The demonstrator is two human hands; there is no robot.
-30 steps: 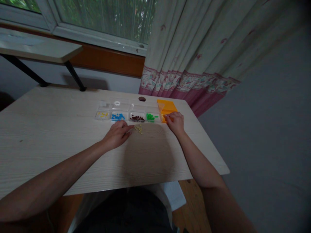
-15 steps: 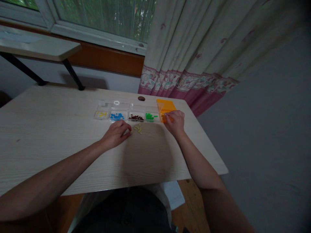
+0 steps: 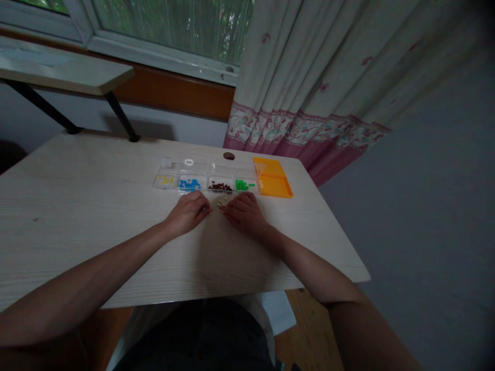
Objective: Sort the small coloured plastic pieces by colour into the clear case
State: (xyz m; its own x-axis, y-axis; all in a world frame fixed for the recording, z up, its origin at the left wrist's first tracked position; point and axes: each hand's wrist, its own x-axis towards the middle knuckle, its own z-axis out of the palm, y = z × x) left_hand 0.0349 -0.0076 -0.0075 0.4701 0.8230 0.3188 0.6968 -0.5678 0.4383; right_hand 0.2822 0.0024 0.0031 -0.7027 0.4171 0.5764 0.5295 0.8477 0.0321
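Observation:
My left hand (image 3: 188, 212) rests on the table with its fingers curled into a pinch; a tiny pale speck shows at the fingertips, too small to name. Opposite it, my right hand (image 3: 246, 214) has its fingers closed down at a small heap of pale yellow pieces (image 3: 222, 202), partly covering the heap. What its fingertips grip is hidden. Just beyond both hands lies a clear plastic compartment box (image 3: 204, 187) with its lid open. Its front compartments hold yellow pieces (image 3: 165, 180), blue pieces (image 3: 190, 185), dark brown pieces (image 3: 220, 186) and green pieces (image 3: 244, 185).
An open orange box (image 3: 275, 186) sits at the right end of the clear box, with a few pale pieces at its left side. A raised shelf (image 3: 96, 82) on black legs stands at the back left. The curtain (image 3: 286, 123) hangs behind the table (image 3: 116, 216).
My right hand has left the orange box and come left and nearer to the pale pieces. My left hand has stayed almost in place. The view has shifted slightly.

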